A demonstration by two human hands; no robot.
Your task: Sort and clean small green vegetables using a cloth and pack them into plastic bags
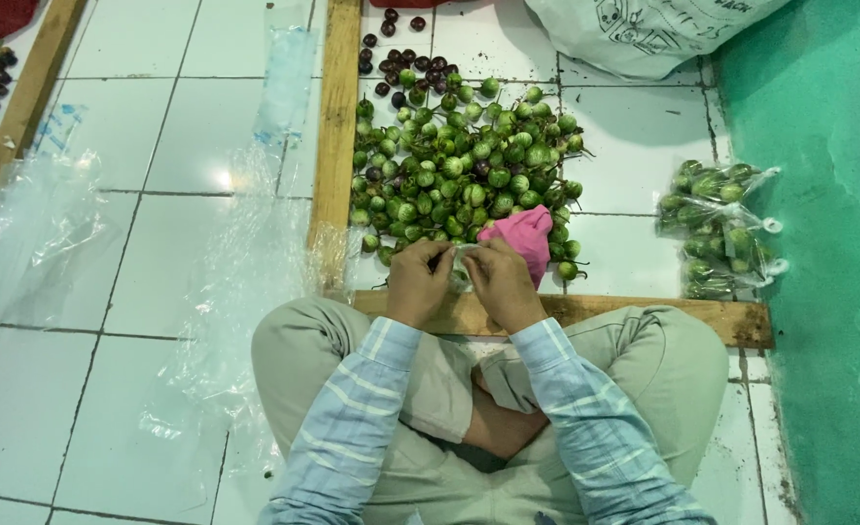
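Sitting cross-legged on the tiled floor, the person held a small clear plastic bag pinched between the left hand and right hand, both closed on it just short of the green eggplant pile. Thin film might have slipped or torn under tugging. Wrists were bent inward, forearms angled together, a pink cloth just beyond the right hand.
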